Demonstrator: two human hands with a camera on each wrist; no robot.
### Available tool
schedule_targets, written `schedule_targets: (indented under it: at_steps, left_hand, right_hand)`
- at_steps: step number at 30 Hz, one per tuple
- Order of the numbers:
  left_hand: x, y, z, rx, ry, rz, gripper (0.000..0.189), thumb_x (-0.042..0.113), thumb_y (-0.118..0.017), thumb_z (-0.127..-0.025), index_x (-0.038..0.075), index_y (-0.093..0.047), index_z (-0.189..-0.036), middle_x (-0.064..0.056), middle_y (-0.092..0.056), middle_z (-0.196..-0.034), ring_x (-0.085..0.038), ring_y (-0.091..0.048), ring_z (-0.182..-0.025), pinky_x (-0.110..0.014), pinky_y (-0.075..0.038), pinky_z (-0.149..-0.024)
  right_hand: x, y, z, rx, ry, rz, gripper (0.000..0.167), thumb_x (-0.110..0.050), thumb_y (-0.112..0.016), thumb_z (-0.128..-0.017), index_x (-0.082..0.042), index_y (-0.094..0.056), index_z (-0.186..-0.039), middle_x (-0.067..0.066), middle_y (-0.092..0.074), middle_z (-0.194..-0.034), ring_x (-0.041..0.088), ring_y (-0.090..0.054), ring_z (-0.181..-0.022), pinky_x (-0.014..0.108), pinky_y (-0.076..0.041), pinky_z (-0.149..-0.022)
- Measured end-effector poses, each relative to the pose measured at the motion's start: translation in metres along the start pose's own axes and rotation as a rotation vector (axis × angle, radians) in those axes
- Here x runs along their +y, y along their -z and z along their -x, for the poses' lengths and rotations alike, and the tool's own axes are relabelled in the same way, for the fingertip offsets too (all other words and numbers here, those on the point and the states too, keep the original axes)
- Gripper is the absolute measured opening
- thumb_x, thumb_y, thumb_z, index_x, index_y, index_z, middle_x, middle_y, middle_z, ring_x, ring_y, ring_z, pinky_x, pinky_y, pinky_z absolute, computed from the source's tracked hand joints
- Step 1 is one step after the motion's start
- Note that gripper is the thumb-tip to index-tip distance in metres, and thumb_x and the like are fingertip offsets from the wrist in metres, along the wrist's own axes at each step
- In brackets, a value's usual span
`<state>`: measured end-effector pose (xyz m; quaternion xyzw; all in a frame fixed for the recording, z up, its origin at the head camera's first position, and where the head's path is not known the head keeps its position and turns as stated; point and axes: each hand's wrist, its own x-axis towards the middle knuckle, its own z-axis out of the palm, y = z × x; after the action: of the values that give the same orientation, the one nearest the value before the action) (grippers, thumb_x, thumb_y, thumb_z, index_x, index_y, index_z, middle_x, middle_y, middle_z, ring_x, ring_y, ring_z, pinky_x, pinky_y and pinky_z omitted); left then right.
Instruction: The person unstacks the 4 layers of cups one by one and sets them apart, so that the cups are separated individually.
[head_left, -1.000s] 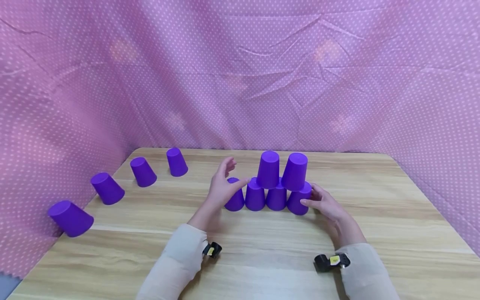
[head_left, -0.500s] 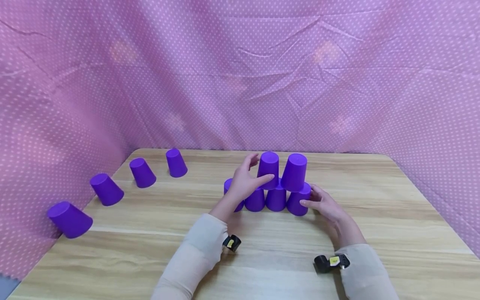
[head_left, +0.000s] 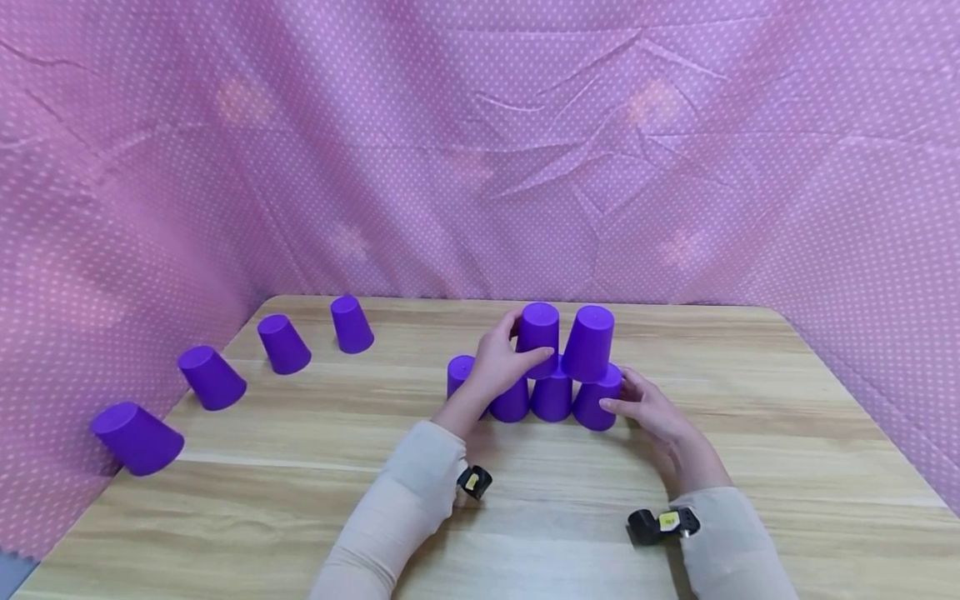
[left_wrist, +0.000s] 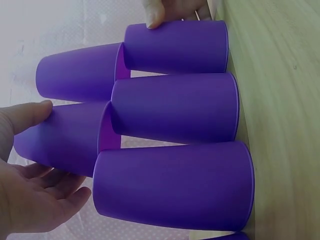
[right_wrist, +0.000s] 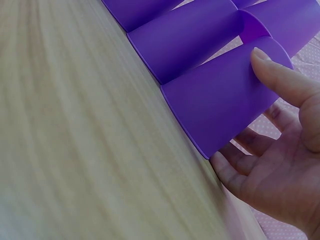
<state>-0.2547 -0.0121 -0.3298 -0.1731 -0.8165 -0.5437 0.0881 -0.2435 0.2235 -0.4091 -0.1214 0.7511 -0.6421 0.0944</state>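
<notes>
Upside-down purple cups form a two-level stack on the table. My left hand (head_left: 495, 364) grips the upper left cup (head_left: 539, 330), thumb on its near side and fingers round the back. That cup (left_wrist: 65, 131) straddles two bottom cups in the left wrist view. Beside it stands the upper right cup (head_left: 588, 343), untouched. My right hand (head_left: 656, 412) holds the bottom row's right-end cup (head_left: 594, 402), with the thumb on the front and the fingers behind; the right wrist view shows this hand (right_wrist: 280, 160) at the cup's outer side. The left forearm partly covers the bottom row's left-end cup (head_left: 460, 377).
More upside-down purple cups stand apart in a slanting row on the left: a far one (head_left: 352, 325), two between (head_left: 285, 344), and a near one (head_left: 140, 438) by the left edge. A pink dotted curtain (head_left: 480, 167) hangs behind the wooden table (head_left: 555, 517).
My left hand has moved right, from over the bottom row's left end to the upper left cup, and closed round it. The right hand has stayed on its cup.
</notes>
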Motion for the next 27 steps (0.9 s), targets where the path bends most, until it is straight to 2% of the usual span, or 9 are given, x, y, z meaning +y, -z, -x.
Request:
schedule_targets:
  at_steps: [6,10,13,17,23,27]
  left_hand:
    - [0.002,0.003,0.003,0.016,-0.018,0.036,0.057,0.016,-0.071,-0.070,0.004,-0.045,-0.120,-0.009,-0.056,-0.106,-0.019,-0.050,-0.100,-0.031,-0.036,-0.090]
    - [0.004,0.008,0.006,0.040,-0.021,0.053,0.058,0.016,-0.071,-0.070,0.002,-0.044,-0.120,-0.011,-0.056,-0.105,-0.020,-0.049,-0.099,-0.037,-0.036,-0.090]
    - [0.006,0.015,0.010,0.059,-0.021,0.062,0.058,0.016,-0.070,-0.070,0.003,-0.045,-0.120,-0.011,-0.056,-0.105,-0.021,-0.050,-0.098,-0.035,-0.039,-0.087]
    - [0.009,0.027,0.016,0.096,-0.025,0.090,0.057,0.015,-0.071,-0.070,0.003,-0.045,-0.120,-0.011,-0.055,-0.105,-0.021,-0.051,-0.097,-0.031,-0.041,-0.084]
    - [0.011,0.049,0.025,0.162,-0.029,0.132,0.057,0.012,-0.071,-0.071,0.002,-0.044,-0.120,-0.016,-0.054,-0.106,-0.025,-0.050,-0.099,-0.034,-0.041,-0.085]
    - [0.028,0.067,0.037,0.201,0.007,0.146,0.055,0.004,-0.068,-0.071,-0.003,-0.043,-0.120,-0.022,-0.052,-0.107,-0.030,-0.047,-0.101,-0.038,-0.039,-0.087]
  right_hand:
    - [-0.001,0.000,0.000,-0.004,0.010,-0.003,0.065,-0.010,-0.063,-0.077,0.002,-0.027,-0.131,0.027,-0.037,-0.125,0.034,-0.035,-0.114,0.046,-0.024,-0.097]
    - [-0.003,-0.001,0.002,-0.001,0.005,-0.010,0.065,-0.008,-0.062,-0.077,0.002,-0.027,-0.131,0.027,-0.037,-0.124,0.034,-0.035,-0.113,0.045,-0.024,-0.097]
    - [-0.004,-0.002,0.002,0.005,-0.001,-0.013,0.064,-0.008,-0.062,-0.077,0.002,-0.028,-0.131,0.027,-0.038,-0.124,0.034,-0.035,-0.113,0.044,-0.024,-0.097]
    - [-0.002,-0.001,0.002,0.002,-0.004,-0.010,0.065,-0.010,-0.062,-0.077,0.002,-0.027,-0.131,0.026,-0.037,-0.124,0.034,-0.035,-0.114,0.045,-0.023,-0.097]
    - [-0.001,0.000,0.001,0.005,-0.015,0.001,0.067,-0.012,-0.064,-0.077,0.001,-0.027,-0.131,0.026,-0.037,-0.125,0.035,-0.034,-0.114,0.047,-0.024,-0.096]
    - [0.000,0.001,0.001,0.008,-0.025,-0.006,0.067,-0.012,-0.063,-0.076,0.000,-0.027,-0.132,0.026,-0.036,-0.126,0.036,-0.032,-0.115,0.048,-0.023,-0.097]
